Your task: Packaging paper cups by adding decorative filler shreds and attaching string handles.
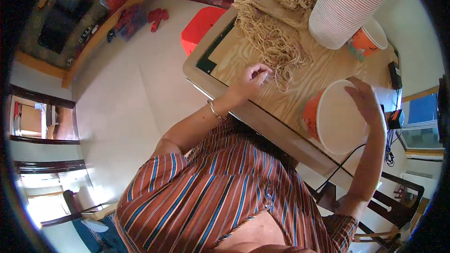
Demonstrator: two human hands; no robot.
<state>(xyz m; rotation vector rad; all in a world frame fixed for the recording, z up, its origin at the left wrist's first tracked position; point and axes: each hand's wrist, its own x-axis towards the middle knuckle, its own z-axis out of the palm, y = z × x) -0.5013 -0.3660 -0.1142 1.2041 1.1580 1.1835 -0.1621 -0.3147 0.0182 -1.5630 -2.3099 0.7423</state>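
Note:
An orange-and-white paper tub [313, 116] lies tilted near the table's right front edge, its pale open mouth turned toward me. My right hand [364, 98] grips the tub's rim at the far right side, with the fingertips over the edge. My left hand [255, 78] is closed, fingers curled against the thumb, just over the table beside loose strands of tan string [276, 42]. Whether a strand or anything else is pinched in it, I cannot make out. The string lies in a long tangled heap toward the back of the wooden tabletop [300, 89].
A tall stack of white paper tubs [349, 7] leans at the back, with another orange tub [368, 40] beside it. Black power adapters [395, 76] and cables sit at the right edge. A red stool [200, 28] stands left of the table; a dark chair [393, 201] is at right.

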